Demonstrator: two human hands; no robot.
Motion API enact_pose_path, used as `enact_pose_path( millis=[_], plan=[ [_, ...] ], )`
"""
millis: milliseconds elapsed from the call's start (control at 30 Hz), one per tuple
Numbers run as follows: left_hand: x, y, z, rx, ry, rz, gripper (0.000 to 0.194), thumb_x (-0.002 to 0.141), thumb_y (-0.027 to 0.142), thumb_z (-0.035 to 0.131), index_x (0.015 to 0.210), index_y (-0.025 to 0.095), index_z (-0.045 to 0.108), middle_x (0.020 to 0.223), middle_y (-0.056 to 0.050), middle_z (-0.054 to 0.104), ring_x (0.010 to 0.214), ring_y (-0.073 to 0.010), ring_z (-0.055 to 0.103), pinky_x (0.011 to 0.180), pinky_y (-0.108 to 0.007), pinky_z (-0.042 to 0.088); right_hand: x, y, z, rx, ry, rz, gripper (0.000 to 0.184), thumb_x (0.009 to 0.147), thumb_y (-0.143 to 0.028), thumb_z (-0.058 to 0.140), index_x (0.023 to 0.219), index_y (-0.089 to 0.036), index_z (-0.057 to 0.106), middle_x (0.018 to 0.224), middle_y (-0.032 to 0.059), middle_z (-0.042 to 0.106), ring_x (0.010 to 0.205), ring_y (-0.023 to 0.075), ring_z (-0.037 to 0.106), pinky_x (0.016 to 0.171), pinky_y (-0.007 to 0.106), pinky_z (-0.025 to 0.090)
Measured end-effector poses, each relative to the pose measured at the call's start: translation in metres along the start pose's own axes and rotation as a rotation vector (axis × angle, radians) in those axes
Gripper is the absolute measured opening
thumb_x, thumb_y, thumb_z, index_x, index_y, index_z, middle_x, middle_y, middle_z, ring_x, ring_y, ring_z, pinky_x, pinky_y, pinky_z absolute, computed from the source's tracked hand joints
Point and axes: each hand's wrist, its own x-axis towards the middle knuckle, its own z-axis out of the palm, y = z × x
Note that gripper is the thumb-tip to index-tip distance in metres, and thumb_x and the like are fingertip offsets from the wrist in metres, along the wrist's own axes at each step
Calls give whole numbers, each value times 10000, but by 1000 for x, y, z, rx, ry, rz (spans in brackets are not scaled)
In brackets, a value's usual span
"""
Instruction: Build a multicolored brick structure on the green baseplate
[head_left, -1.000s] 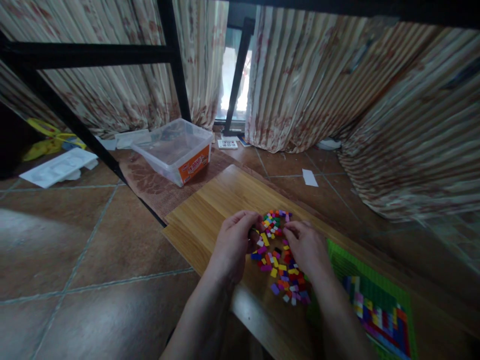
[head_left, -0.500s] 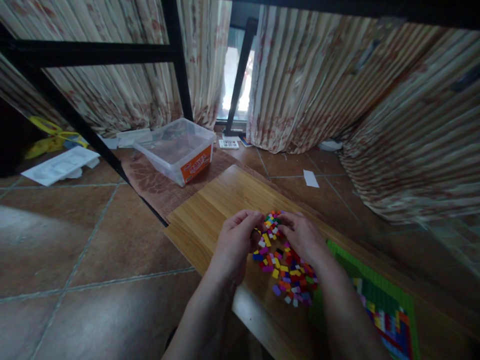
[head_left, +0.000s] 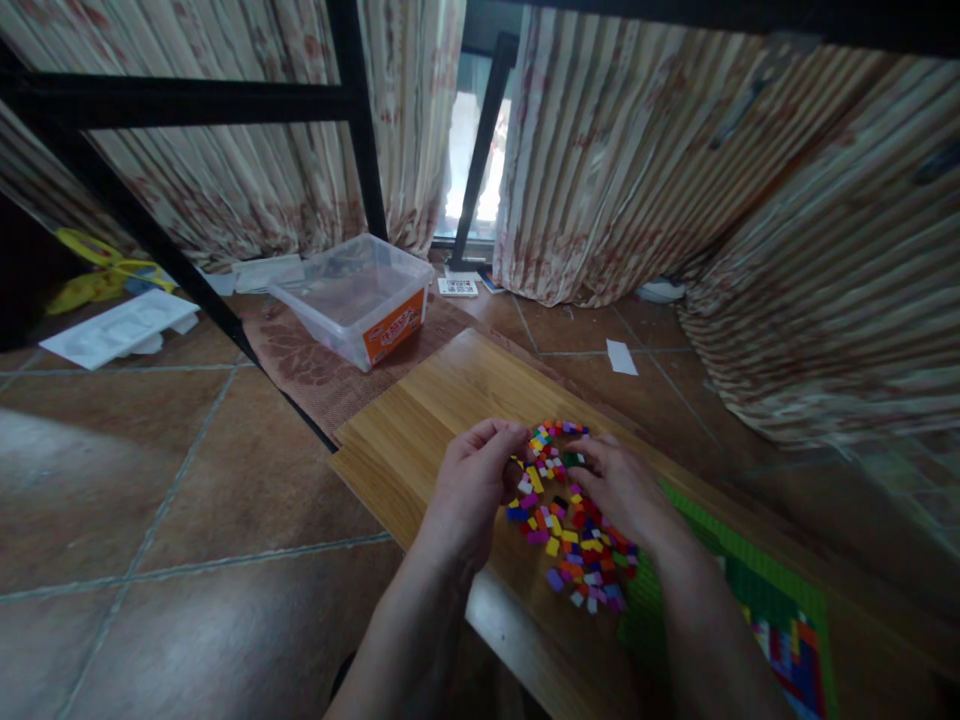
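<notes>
Right hand [head_left: 621, 487] has drawn aside, pinching green brick [head_left: 572, 460]; left hand [head_left: 474, 476] curled, contents unclear.

The left forearm [head_left: 409, 625] enters between 6 and 7 o'clock and slants toward 1 o'clock, its hand [head_left: 476, 470] turned thumb-side up with the fingers curled inward, what lies within them hidden. From 5 o'clock the right forearm [head_left: 705, 620] slants toward 11, its hand [head_left: 615, 490] back-up, forefinger and thumb bent toward 9 o'clock. The two hands face each other, near but apart.
</notes>
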Motion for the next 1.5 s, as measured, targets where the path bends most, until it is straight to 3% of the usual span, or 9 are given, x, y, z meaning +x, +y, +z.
enact_pose_path(
  millis=[167,300,467,600,733,833,967,1233,1500],
  plan=[
    [0,0,1,-10,30,17,204,710,294,685,652,130,578,563,41,474,446,-30,348,435,-165,225,2,-1,3,-54,-3,-2,178,848,-215,568,981,-198,686,1030,68,622,925,211,616,845,359,453],
    [3,-6,3,-79,100,9,187,711,282,702,703,118,612,671,4,562,506,-48,453,467,-165,324,-6,-11,-3,41,93,20,163,836,-236,571,960,-195,669,1025,63,619,895,210,621,837,363,469],
    [5,-10,10,-268,114,-138,182,845,255,597,742,108,631,731,-36,594,604,-82,550,546,-179,448,-21,-51,-31,375,200,-91,220,858,-349,577,1017,-232,674,997,48,645,777,173,626,695,303,502],
    [2,-4,13,-494,65,-268,240,915,178,467,745,89,612,714,-48,585,590,-82,558,556,-183,495,-20,-69,-43,429,190,-192,262,839,-374,619,1061,-257,696,1047,50,663,821,178,636,694,290,512],
    [3,0,8,-552,116,-260,190,894,118,460,743,89,572,696,-45,561,517,-48,490,416,-120,369,-4,-53,-26,366,323,-87,257,890,-347,531,1003,-205,715,1014,72,681,876,196,649,789,329,504],
    [6,0,4,-584,167,-196,113,872,99,476,789,107,552,692,-19,533,485,-40,434,375,-122,299,9,-39,-2,279,214,-53,244,875,-285,534,999,-198,726,1003,72,672,838,191,645,786,338,501],
    [8,-1,1,-609,116,-194,90,869,105,469,830,113,550,676,-1,495,476,-42,393,378,-133,287,10,-30,21,165,142,-94,255,897,-267,501,978,-218,738,1011,73,658,918,211,629,827,355,486],
    [6,2,-1,-633,92,-216,85,846,113,487,785,118,545,672,-2,491,479,-43,393,383,-133,282,-16,-8,9,33,133,5,224,877,-221,505,914,-214,726,1045,68,658,959,223,645,856,369,477],
    [6,3,-2,-641,75,-216,83,839,119,500,774,117,552,668,-3,490,480,-42,388,387,-130,292,17,-26,15,70,166,-105,304,873,-251,532,1123,-217,703,1070,85,630,999,234,622,879,363,486]
  ],
)
